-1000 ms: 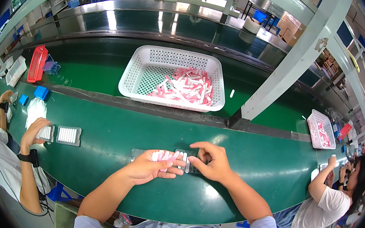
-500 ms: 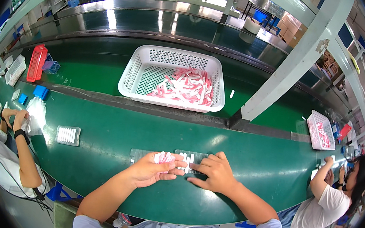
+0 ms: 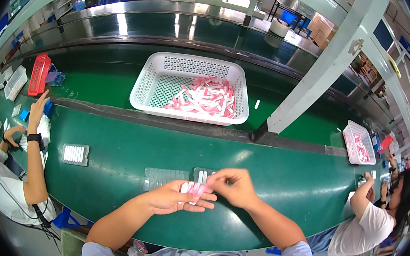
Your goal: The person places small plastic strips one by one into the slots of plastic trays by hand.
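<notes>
Left hand [image 3: 171,200] cups pink-and-white sticks [image 3: 193,189]; right hand [image 3: 233,187] pinches one — seemingly — above clear tray [image 3: 164,177].

Both forearms entered from the lower edge of the frame, bare below pale blue short sleeves, and converged toward lower centre. Left hand [image 3: 171,200] lay palm up, fingers loosely curled and pointing right, thumb along the upper side, cupped around something small. Right hand [image 3: 231,186] sat just right of it and slightly higher, knuckles up, wrist bent inward, thumb and forefinger pinched together at the left hand's fingertips. The two hands touched or nearly touched there. Right elbow angled out toward lower right.
</notes>
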`<control>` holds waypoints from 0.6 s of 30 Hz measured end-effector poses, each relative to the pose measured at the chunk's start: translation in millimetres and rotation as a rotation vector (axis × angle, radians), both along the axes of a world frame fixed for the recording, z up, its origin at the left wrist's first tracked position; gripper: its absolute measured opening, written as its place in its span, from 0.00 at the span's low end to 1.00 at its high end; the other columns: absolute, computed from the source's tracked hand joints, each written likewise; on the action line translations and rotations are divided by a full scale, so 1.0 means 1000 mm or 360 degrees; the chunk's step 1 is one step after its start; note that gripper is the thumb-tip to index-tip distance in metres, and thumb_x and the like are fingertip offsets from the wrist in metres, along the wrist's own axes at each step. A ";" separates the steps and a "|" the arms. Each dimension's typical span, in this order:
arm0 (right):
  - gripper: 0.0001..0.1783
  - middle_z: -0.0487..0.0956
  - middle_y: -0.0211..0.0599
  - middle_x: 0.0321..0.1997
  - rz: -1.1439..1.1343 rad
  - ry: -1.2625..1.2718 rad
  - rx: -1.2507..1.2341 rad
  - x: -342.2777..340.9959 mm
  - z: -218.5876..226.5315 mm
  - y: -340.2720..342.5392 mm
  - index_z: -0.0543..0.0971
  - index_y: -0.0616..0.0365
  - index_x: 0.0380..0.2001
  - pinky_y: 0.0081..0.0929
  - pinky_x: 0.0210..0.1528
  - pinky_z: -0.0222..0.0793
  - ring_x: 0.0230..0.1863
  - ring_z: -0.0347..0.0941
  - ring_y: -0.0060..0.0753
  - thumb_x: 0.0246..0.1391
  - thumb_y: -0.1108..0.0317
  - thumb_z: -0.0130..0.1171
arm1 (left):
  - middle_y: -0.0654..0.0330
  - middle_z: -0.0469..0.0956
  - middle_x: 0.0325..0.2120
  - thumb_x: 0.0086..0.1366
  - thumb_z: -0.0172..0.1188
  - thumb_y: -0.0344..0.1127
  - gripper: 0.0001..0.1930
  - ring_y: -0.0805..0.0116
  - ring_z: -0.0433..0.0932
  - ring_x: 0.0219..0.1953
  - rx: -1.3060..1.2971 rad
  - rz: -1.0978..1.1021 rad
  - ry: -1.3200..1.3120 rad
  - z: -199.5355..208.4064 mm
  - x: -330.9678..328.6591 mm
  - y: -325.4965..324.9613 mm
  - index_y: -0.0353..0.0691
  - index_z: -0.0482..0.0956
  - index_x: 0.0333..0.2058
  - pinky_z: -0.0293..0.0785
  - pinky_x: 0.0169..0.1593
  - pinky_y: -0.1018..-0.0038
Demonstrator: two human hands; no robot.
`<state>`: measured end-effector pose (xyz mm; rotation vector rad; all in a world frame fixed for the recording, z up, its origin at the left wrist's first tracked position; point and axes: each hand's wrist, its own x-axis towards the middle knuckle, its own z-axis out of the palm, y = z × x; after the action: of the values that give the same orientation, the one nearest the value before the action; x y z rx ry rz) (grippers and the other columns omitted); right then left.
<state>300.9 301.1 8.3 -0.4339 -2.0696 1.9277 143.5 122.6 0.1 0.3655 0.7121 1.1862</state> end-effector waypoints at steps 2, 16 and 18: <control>0.03 0.84 0.32 0.28 -0.0287 0.0095 -0.0780 0.001 0.005 0.022 0.84 0.64 0.34 0.15 0.26 0.67 0.24 0.74 0.15 0.61 0.78 0.62 | 0.45 0.72 0.63 0.75 0.57 0.32 0.24 0.52 0.77 0.62 0.0010 0.0016 0.0051 -0.003 -0.003 -0.002 0.31 0.66 0.66 0.76 0.64 0.60; 0.30 0.77 0.33 0.24 0.0218 -0.0501 0.1396 0.000 0.023 0.038 0.77 0.51 0.54 0.40 0.29 0.71 0.28 0.78 0.41 0.50 0.57 0.73 | 0.53 0.72 0.65 0.75 0.56 0.34 0.24 0.59 0.76 0.63 -0.0058 0.0155 0.0137 0.000 -0.007 -0.001 0.37 0.66 0.67 0.77 0.58 0.66; 0.29 0.77 0.33 0.23 0.0123 -0.0410 0.1434 0.000 0.026 0.034 0.78 0.52 0.53 0.38 0.29 0.71 0.27 0.77 0.39 0.49 0.57 0.74 | 0.53 0.72 0.65 0.75 0.56 0.34 0.24 0.58 0.75 0.64 -0.0054 0.0159 0.0116 -0.002 -0.007 -0.001 0.37 0.67 0.67 0.77 0.59 0.66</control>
<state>301.0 335.4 34.6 -0.3882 -2.8513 0.8106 136.1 121.8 -1.7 0.3496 0.8205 1.2589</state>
